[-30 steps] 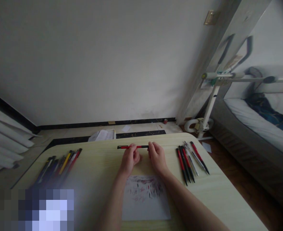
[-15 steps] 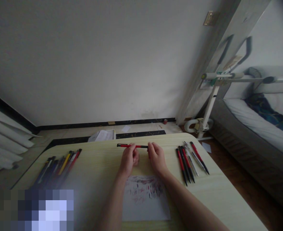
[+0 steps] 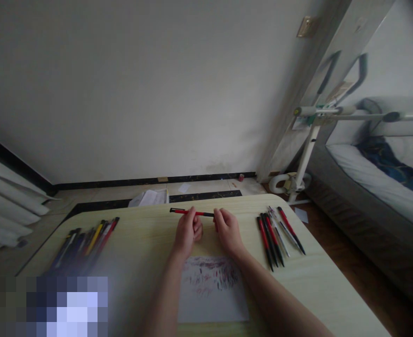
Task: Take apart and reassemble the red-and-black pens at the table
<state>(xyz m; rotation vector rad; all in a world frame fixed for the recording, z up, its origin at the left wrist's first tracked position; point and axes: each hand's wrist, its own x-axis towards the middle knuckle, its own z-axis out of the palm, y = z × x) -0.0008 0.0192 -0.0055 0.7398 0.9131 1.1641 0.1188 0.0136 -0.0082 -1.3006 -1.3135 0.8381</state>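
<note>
Near the far edge of the table I hold a red and black pen (image 3: 201,214) level between both hands. My left hand (image 3: 188,229) is closed around its red barrel, with the black clip end sticking out to the left. At the other end, my right hand (image 3: 227,227) pinches the dark tip between thumb and fingers; the very end is hidden. Below my hands lies a white sheet of paper (image 3: 211,304) with rows of red and black pen strokes across its upper half. My forearms overlap the sheet's sides.
Several pens, red-black (image 3: 265,243) and clear (image 3: 279,234), lie on the right of the pale wooden table (image 3: 139,271). A blurred bunch of pens (image 3: 87,241) is on the left. Beyond the far edge stand a box with papers (image 3: 150,197) and a white wall (image 3: 150,93).
The pen and both hands have shifted very slightly left. Both hands keep their grip, and the paper and the other pens stay where they were.
</note>
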